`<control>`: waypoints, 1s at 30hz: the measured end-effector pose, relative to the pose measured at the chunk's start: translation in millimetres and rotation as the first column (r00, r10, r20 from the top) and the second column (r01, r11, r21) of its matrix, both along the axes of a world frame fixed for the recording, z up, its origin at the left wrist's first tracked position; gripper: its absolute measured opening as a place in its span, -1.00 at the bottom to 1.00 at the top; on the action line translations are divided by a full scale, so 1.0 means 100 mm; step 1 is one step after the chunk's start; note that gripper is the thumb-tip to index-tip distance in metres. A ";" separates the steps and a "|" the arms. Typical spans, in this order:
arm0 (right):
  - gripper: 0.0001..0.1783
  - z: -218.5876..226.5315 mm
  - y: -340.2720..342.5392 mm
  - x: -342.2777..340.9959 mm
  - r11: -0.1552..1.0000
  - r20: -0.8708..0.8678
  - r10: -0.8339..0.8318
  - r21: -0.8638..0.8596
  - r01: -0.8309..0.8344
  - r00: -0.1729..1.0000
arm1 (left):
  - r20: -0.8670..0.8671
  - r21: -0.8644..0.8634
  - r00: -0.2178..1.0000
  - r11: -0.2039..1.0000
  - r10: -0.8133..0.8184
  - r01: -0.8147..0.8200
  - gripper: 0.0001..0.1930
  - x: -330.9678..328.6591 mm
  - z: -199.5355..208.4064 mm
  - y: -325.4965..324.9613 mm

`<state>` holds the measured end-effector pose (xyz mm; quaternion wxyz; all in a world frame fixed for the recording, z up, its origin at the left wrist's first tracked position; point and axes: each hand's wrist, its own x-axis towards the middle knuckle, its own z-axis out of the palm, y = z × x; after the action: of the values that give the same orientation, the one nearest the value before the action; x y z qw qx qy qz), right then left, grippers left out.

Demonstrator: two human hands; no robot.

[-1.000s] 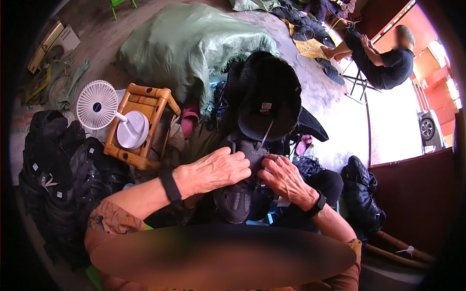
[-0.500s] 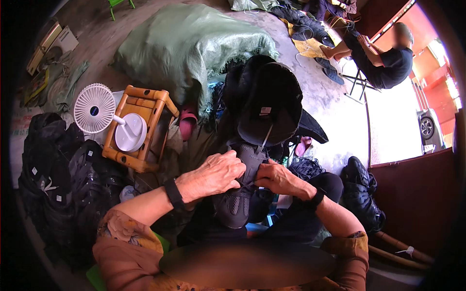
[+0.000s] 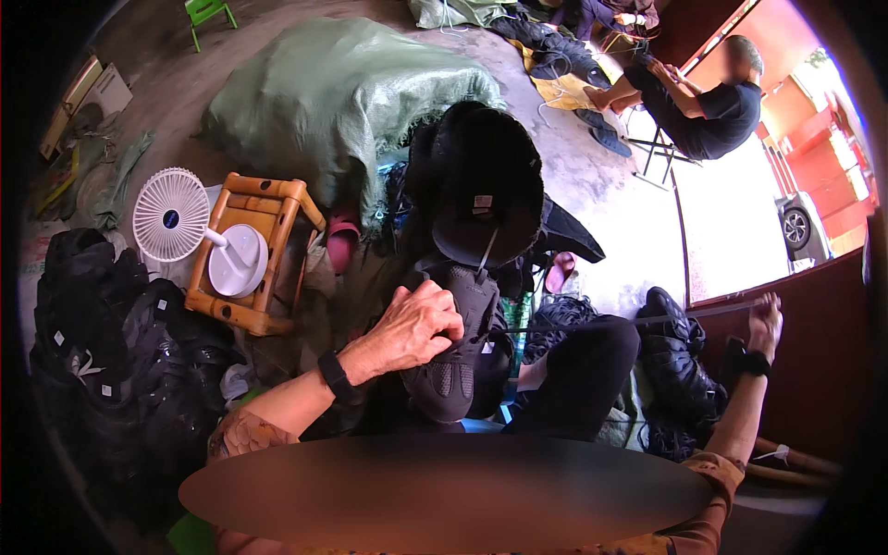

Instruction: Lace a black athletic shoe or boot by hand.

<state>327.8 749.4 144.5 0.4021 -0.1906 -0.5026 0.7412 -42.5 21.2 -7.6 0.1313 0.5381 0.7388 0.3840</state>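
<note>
A dark grey sneaker [image 3: 442, 381] with a mesh toe points toward me, over my lap. My left hand [image 3: 412, 328] has its fingers curled on the shoe's left side and grips it there. Stretched far out to the right, my right hand [image 3: 764, 326] pinches the end of a dark shoelace [image 3: 601, 324]. The lace runs taut from the right side of the shoe across my knee. Behind the sneaker's opening, a pale thin strip [image 3: 487, 250] stands up in front of a large black bag-like piece [image 3: 490, 166].
A bamboo stool [image 3: 250, 319] with a white fan [image 3: 171, 217] stands at left, above a heap of black shoes [image 3: 120, 342]. A green sack [image 3: 324, 102] lies ahead. More black shoes [image 3: 675, 361] sit at right near a brown panel [image 3: 805, 361]. A person [image 3: 712, 116] sits beyond.
My right hand has left the shoe and swung far right, drawing the lace out straight. My left hand stays on the shoe. The whole view has shifted slightly.
</note>
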 end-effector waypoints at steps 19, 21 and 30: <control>-0.69 -1.61 -4.95 -2.45 0.361 0.579 0.814 -0.431 -0.827 0.053 | -0.008 -0.206 0.984 0.963 0.175 -0.173 -0.91 0.22 0.12 -0.06; -0.72 -1.62 -4.94 -2.42 0.328 0.566 0.824 -0.433 -0.840 0.030 | -0.053 -0.209 0.981 0.958 0.188 -0.195 -0.92 0.25 0.12 -0.08; -0.85 -1.38 -4.73 -2.41 0.586 0.531 0.771 -0.375 -0.718 0.352 | -0.270 -0.122 0.933 0.953 0.237 -0.277 -0.88 0.35 0.09 0.09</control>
<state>86.7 276.1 6.1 -0.1860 -0.1993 -0.6091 0.7448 -7.3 30.3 1.2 0.0272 0.4688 0.8417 0.2665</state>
